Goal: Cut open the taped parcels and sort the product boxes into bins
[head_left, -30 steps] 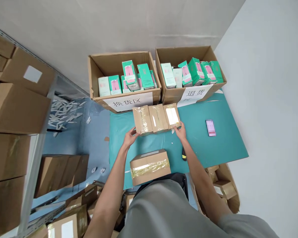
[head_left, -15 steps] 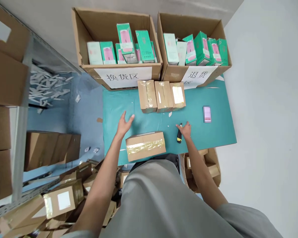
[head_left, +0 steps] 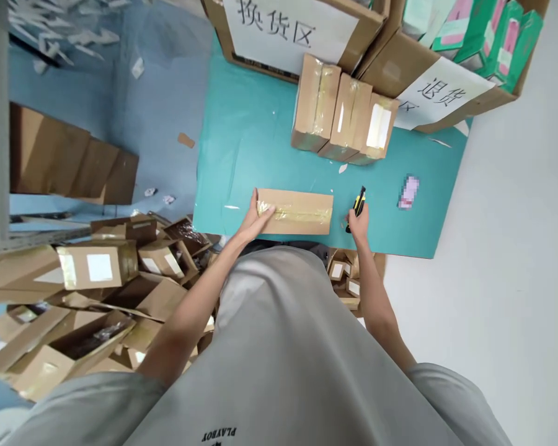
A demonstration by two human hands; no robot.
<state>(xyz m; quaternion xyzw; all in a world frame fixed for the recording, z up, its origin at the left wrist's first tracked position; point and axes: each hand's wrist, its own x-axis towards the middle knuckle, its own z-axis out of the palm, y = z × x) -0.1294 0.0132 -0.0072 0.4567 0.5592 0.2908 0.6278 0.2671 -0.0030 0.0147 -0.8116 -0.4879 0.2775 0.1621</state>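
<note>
My left hand (head_left: 252, 224) grips the left end of a taped cardboard box (head_left: 304, 212), thumb on the tape and fingers along the end. The box lies near the front edge of the teal table (head_left: 242, 136), a strip of clear tape running along its upper side. To the right of it, my right hand (head_left: 360, 224) is closed around a black and yellow utility knife (head_left: 359, 202). The knife's tip points away from me and its lower part is partly covered by the fingers.
Three taped boxes (head_left: 344, 118) stand in a row farther back. Behind them are two large open cartons with paper signs (head_left: 288, 34), the right one holding green boxes (head_left: 509, 52). A phone (head_left: 408, 192) lies at the right. Opened cartons (head_left: 88, 341) are heaped on the floor at left.
My left hand has come down onto the box's left end, and the box now lies straighter. My right hand has picked up the utility knife. The view has tilted and shifted.
</note>
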